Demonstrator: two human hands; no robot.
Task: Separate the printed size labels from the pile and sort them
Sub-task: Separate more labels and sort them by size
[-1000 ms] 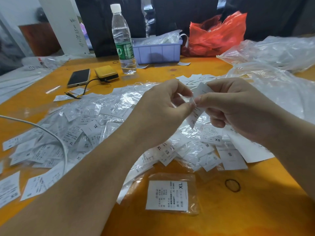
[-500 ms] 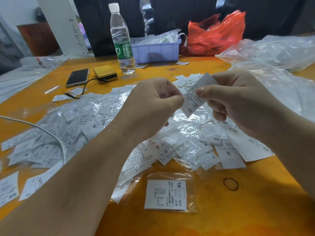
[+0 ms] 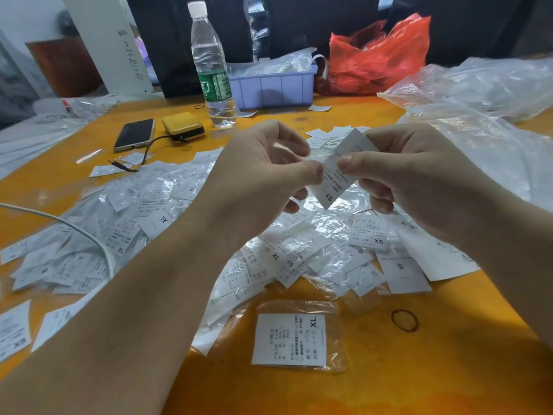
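Held above the pile of labels [image 3: 299,250] on the orange table [image 3: 389,384]: one XS label [image 3: 341,172]. Pinched by right hand [image 3: 419,178] thumb and fingers; left hand [image 3: 263,169] fingertips pinching its left edge.

The held label [image 3: 338,175] reads XS. The bagged label [image 3: 288,339] lying near reads XL. In the pile [image 3: 269,250], labels show XL, XS, S and M.

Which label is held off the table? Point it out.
The XS label, pinched between the left hand and right hand. All the others lie on the table.
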